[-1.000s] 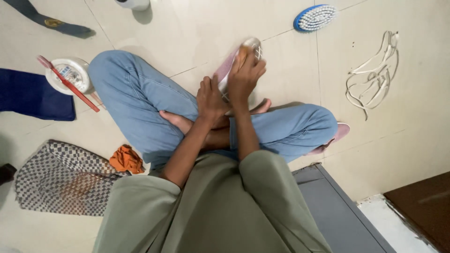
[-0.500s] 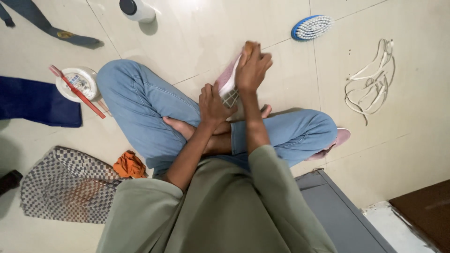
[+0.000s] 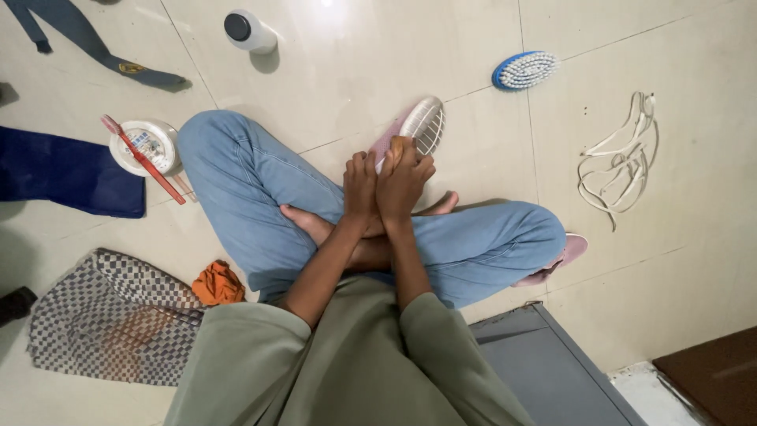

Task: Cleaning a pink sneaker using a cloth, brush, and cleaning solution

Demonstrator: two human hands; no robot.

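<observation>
**Cross-legged on pale tile floor**

Nearest: grey cabinet corner (image 3: 552, 355), checkered cloth (image 3: 110, 315) w/ orange rag (image 3: 217, 284). Mid — left hand (image 3: 360, 189) clasps pink shoe (image 3: 414, 130), sole up, over the lap; right hand (image 3: 402, 177) closed on a small brown pad, pressed to the sole. Further: white laces (image 3: 619, 162), toothbrush on round tub (image 3: 146, 146), blue brush (image 3: 524, 69), white bottle (image 3: 248, 31).

Olive-green long-sleeve top, lt blue jeans, bare feet
</observation>
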